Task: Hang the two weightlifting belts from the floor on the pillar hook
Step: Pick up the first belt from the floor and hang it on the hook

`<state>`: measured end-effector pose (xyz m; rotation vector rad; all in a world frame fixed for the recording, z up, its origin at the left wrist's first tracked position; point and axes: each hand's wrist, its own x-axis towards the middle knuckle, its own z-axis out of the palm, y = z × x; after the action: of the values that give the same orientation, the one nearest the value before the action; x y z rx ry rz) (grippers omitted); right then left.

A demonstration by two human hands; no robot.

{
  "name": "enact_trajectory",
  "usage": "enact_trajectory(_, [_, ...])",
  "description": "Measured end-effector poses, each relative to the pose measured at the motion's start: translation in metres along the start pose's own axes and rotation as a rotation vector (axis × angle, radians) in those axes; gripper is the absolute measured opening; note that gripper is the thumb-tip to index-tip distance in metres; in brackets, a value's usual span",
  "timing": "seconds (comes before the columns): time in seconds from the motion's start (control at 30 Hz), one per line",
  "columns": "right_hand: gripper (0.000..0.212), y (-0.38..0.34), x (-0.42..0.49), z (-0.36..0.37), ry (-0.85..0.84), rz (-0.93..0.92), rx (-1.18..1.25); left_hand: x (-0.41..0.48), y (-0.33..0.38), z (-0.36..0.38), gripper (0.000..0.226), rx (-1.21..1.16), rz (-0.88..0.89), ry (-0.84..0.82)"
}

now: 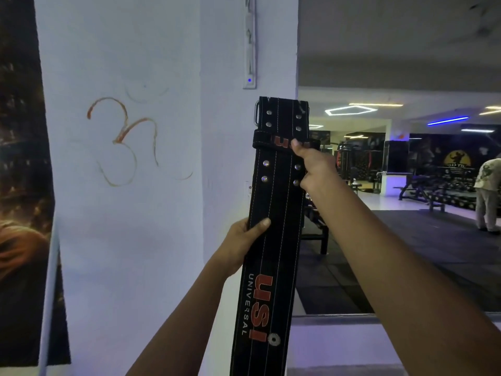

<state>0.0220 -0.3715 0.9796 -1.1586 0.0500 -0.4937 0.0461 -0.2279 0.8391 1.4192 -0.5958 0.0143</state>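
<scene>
Black USI weightlifting belt (273, 213) held upright against white pillar (162, 185); left hand (241, 248) gripping its edge, right hand (311, 166) pinching keeper loop. Next: likely raising buckle (256, 112) to hook, unseen.

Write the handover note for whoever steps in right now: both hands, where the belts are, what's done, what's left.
Left hand: gripping the left edge of the black belt around mid-length, thumb across its face.
Right hand: pinching the belt's right edge near the keeper loop, just below the buckle end.
Belt: held upright against the white pillar, metal buckle at the top, beneath the wall-mounted strip.
Done: one belt is off the floor and raised to the pillar.
Left: whether it is caught on a hook cannot be told; the hook itself is not clearly visible. The second belt is out of view; fetch and hang it too.
</scene>
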Motion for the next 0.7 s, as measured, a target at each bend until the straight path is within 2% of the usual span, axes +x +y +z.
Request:
enact_trajectory(0.1, [0.053, 0.003, 0.002, -0.003, -0.006, 0.025, 0.003, -0.009, -0.014, -0.006, 0.044, -0.004, -0.085, -0.052])
enact_trajectory(0.23, [0.048, 0.003, 0.005, -0.002, -0.012, 0.029, 0.044, 0.002, 0.008, -0.006, 0.038, -0.05, -0.037, -0.017])
enact_trajectory(0.3, [0.047, 0.0, 0.007, 0.0, -0.017, 0.021, 0.044, 0.002, 0.004, -0.006, 0.049, -0.016, -0.064, 0.0])
enact_trajectory(0.4, [0.047, -0.003, 0.006, -0.001, -0.043, 0.012, 0.024, -0.011, -0.024, -0.011, 0.063, 0.057, -0.195, -0.044])
enact_trajectory(0.5, [0.035, -0.003, 0.005, -0.003, -0.046, 0.006, 0.025, -0.015, -0.034, -0.015, 0.08, 0.074, -0.24, -0.077])
enact_trajectory(0.6, [0.017, -0.003, 0.006, -0.005, -0.059, -0.003, 0.03, -0.003, -0.005, -0.005, 0.082, 0.082, -0.162, -0.053])
enact_trajectory(0.7, [0.014, -0.004, 0.004, -0.006, -0.086, -0.021, 0.057, 0.024, 0.046, 0.008, 0.078, 0.065, 0.02, -0.004])
